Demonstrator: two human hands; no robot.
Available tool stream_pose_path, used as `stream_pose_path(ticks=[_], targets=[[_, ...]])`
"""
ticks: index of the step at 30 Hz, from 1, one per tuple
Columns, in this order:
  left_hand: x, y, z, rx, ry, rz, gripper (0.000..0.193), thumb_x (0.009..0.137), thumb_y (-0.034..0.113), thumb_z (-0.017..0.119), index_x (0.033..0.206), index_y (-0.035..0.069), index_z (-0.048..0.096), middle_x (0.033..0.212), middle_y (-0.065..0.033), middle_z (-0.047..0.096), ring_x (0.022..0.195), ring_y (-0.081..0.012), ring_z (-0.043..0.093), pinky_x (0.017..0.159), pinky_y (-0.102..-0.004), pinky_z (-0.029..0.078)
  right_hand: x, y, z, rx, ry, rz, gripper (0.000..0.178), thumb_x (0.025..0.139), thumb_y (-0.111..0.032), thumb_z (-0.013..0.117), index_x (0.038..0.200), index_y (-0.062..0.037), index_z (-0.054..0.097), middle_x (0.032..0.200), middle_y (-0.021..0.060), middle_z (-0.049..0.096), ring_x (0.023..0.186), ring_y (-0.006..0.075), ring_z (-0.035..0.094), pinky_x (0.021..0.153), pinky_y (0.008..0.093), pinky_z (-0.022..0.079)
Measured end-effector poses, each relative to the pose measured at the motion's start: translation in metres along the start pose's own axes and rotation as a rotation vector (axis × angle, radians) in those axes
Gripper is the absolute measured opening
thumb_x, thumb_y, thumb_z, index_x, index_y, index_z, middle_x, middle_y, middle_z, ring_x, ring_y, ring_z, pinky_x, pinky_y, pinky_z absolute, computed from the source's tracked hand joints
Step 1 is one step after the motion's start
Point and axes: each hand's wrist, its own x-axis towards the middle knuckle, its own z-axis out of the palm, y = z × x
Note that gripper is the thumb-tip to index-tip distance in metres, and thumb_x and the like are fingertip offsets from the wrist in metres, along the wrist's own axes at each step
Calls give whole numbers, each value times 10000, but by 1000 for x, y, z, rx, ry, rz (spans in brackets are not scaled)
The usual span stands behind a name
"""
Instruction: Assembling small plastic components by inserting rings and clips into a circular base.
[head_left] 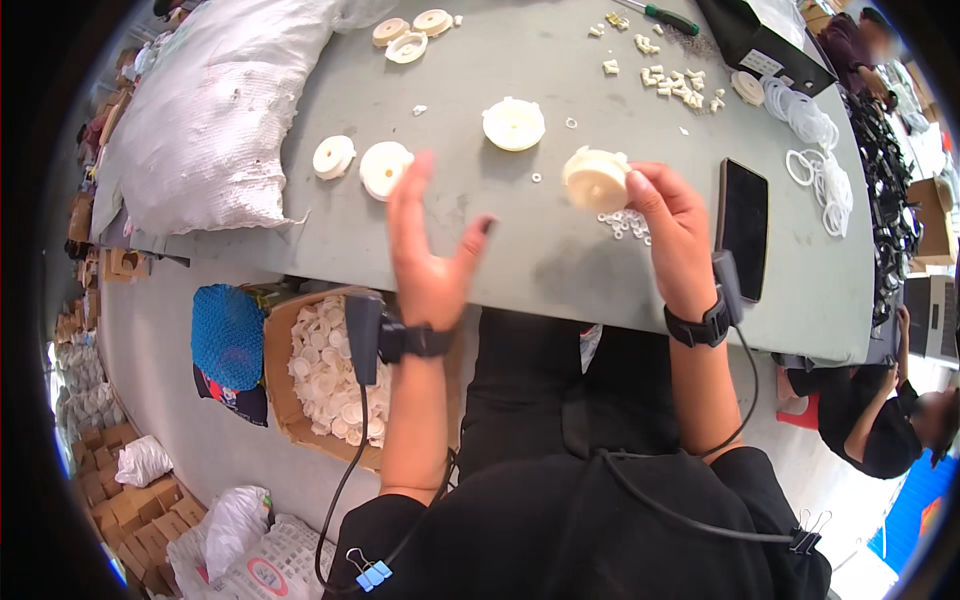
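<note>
Between the thumb and fingers of my right hand [678,228], a round cream plastic cap [594,181] is held tilted just above the table. My left hand [430,265] is slightly blurred, with its fingers spread and nothing in them. Its fingertips are beside a cream plastic disc [383,172] that has a small centre hole; I cannot tell whether they touch. Another disc [334,157] lies left of that one. A cream cup-shaped part [514,124] sits farther back on the table. Small white rings [628,226] are heaped just below the held cap.
A black phone [742,230] lies right of my right hand. Small cream fittings [680,88], a screwdriver [672,18] and coiled clear tubing [805,115] are farther back. A bulging white sack [215,110] covers the left side. Below the edge stands a carton [280,400] of white parts.
</note>
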Motion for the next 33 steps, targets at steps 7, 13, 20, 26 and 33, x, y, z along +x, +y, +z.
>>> stream_pose_path(ticks=[7,13,20,26,33], targets=[[-25,26,49,-73,-296,-71,437,735,159,733,1144,85,597,1132,-123,534,988,-277,538,839,-368,439,-18,9,9,-312,-88,182,207,909,-185,566,947,8,634,814,49,648,683,137,608,624,294,486],[-27,26,56,305,-278,8,349,786,319,653,1071,119,637,1168,-79,543,1152,-278,435,979,-431,280,-8,-30,-24,-544,127,-51,170,846,-126,633,965,-5,644,792,84,656,667,133,589,616,265,464],[-29,20,53,299,-278,61,442,831,404,605,1150,97,593,1209,-67,550,1150,-266,452,982,-415,281,53,-2,-210,-1043,632,-108,294,795,-248,672,1039,-85,656,1041,130,630,887,246,593,778,354,475],[-29,21,55,293,-268,77,418,787,326,665,1131,98,606,1183,-49,559,1144,-252,454,965,-417,282,60,31,-260,-1608,745,-47,246,801,-259,674,960,-73,638,971,146,637,909,326,591,803,401,461],[-31,20,57,285,-217,88,365,793,300,663,1097,103,617,1176,-55,561,1135,-257,459,957,-426,289,37,14,-223,-750,748,0,166,862,-161,598,968,-33,591,762,114,653,664,158,608,631,303,458]])
